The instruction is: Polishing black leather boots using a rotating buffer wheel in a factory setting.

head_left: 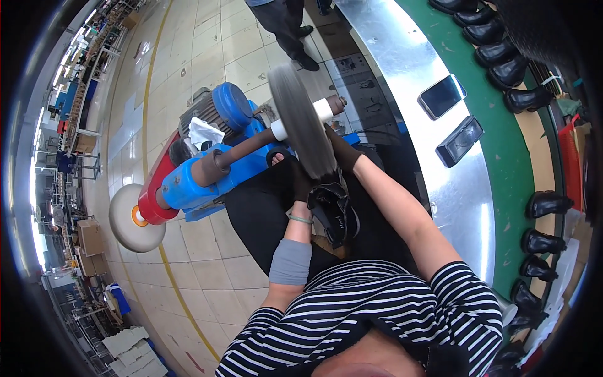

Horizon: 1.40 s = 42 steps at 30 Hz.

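Observation:
A black leather shoe [335,217] points with one end toward a dark spinning buffing wheel [300,119], its open top and insole facing me. Its far end meets the wheel's near rim, and the exact contact is hidden. On the shoe's left side my left hand [302,186], in a dark glove, is closed around it; its fingers are mostly out of sight. My right hand [343,151], gloved alike, reaches past the wheel's right side and grips the shoe's far part, fingers largely hidden behind the wheel.
The wheel turns on a shaft from a blue machine [195,179] with a motor [231,105]. A pale wheel [135,217] sits at its left end. Right, a metal bench [402,53] bears a phone [441,97] and a black device [460,141]; black shoes [507,72] line a green belt [483,125]. A person [282,28] stands ahead.

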Each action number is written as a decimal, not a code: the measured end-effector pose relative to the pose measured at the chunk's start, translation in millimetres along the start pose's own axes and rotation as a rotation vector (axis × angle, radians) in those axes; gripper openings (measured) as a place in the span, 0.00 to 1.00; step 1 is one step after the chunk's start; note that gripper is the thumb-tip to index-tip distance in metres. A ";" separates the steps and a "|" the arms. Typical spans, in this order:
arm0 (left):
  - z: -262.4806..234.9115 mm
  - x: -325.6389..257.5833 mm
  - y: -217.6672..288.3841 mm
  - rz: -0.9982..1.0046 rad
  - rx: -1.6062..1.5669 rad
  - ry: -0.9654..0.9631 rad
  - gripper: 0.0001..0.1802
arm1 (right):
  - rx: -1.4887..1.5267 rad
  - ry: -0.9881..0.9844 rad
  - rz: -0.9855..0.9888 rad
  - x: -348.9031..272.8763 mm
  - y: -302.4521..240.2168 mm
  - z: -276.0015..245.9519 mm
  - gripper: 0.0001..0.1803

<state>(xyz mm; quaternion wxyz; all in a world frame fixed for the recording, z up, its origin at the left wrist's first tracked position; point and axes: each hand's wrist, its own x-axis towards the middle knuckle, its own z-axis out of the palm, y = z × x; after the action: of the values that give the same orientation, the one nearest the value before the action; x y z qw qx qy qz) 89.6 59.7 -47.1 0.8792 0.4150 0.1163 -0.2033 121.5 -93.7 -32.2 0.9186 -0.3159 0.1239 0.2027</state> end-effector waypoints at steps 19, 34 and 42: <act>-30.5 11.7 -37.4 -0.213 0.120 -0.138 0.23 | 0.034 -0.091 -0.237 -42.5 -35.0 -24.4 0.34; 24.0 -48.1 1.7 -0.091 0.216 -0.093 0.23 | -0.058 -0.019 -0.143 -25.1 -5.7 -8.9 0.29; 49.5 -48.4 -12.4 -0.660 -0.185 -0.205 0.26 | -0.779 -0.122 -0.176 -179.4 -15.6 -27.9 0.50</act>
<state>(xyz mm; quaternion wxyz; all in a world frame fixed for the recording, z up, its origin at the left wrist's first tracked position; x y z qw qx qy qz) 42.7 26.8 -6.5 0.8069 0.2514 0.1733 -0.5056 -33.3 -175.3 18.4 0.7497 -0.6371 -0.0445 0.1733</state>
